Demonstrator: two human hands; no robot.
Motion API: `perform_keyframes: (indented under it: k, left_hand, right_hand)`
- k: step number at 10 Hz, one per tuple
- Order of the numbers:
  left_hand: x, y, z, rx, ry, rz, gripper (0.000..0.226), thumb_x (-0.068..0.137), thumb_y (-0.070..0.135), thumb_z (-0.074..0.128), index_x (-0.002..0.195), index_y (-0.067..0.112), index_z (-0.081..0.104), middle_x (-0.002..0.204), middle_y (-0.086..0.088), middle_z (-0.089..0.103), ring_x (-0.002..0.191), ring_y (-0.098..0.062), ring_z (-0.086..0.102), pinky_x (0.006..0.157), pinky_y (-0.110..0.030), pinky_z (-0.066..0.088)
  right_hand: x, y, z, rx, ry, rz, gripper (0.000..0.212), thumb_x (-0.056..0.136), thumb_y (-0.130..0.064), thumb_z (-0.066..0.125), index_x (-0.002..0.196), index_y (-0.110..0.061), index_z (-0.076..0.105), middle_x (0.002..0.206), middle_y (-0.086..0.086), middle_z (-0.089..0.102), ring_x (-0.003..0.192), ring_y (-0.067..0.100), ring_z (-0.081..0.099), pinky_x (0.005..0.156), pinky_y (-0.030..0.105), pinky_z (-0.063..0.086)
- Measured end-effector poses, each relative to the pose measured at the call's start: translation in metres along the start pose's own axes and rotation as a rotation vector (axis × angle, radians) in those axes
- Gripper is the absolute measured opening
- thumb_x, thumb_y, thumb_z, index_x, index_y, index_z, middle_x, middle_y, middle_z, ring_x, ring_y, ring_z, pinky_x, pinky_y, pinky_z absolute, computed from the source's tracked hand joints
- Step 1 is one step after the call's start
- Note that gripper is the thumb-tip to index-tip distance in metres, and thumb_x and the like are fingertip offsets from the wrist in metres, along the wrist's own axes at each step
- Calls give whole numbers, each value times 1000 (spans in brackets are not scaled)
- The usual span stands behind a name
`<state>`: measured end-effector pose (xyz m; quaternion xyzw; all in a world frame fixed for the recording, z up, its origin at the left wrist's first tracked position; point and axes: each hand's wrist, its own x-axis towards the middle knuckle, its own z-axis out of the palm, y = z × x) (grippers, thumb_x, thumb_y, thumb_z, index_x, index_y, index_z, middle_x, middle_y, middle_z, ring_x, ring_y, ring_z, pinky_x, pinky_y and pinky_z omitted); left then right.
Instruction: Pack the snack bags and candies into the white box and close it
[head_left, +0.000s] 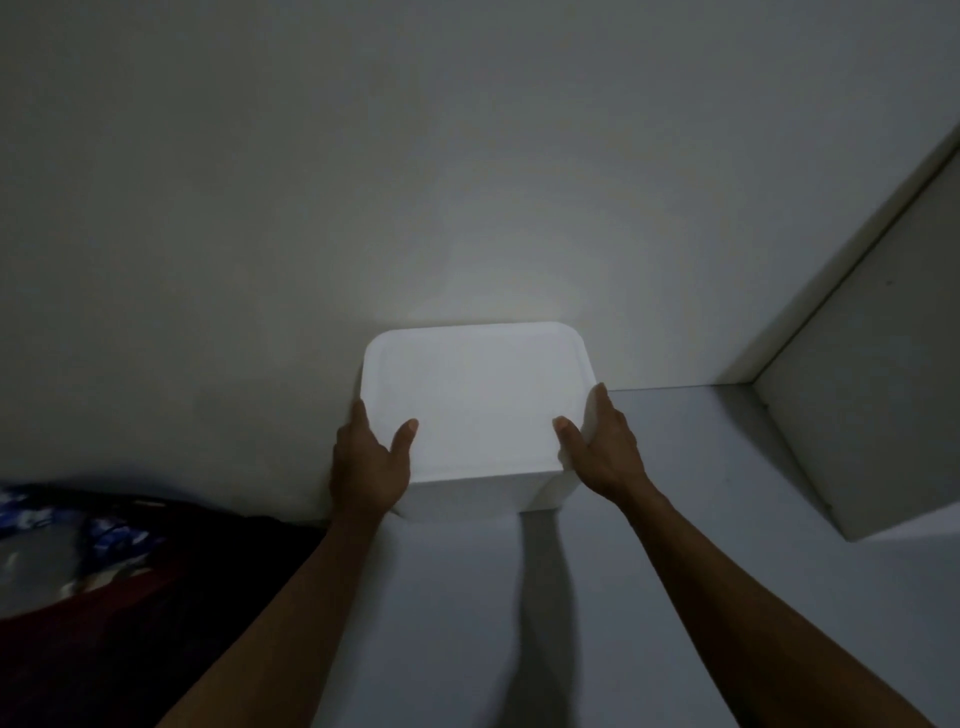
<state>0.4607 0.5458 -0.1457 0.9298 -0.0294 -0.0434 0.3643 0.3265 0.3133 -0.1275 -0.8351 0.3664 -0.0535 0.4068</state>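
Head view, looking down along both forearms: the white box (480, 410) sits on a pale surface (675, 519), pushed back against the wall (363, 182), with its lid already on. The left hand (371, 457) clasps the box's left side, thumb laid on top of the lid and the other fingers wrapped down the side wall; the right hand (597, 441) mirrors it on the right edge, thumb on top, fingers curled round the corner. Gripping from both sides like this looks meant to press the lid home evenly, or to steady the box against the wall while doing so (which of the two I cannot tell). No snack bags or candies are in view, so they are probably inside already, and the task seems close to its end. A white cabinet panel (857, 415) stands to the right, well apart from the box, and dark patterned cloth (78, 545) lies at the lower left.
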Motion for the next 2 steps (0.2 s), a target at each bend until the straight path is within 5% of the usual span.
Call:
perform_keyframes:
  k: [2]
  left_hand:
    - [-32, 8, -21, 70, 82, 91, 77, 92, 53, 53, 150, 11, 25, 147, -18, 37, 134, -37, 35, 107, -51, 31]
  right_hand:
    - [-39, 3, -3, -6, 101, -43, 83, 95, -48, 54, 157, -17, 9, 162, 11, 18, 147, 31, 23, 115, 45, 27]
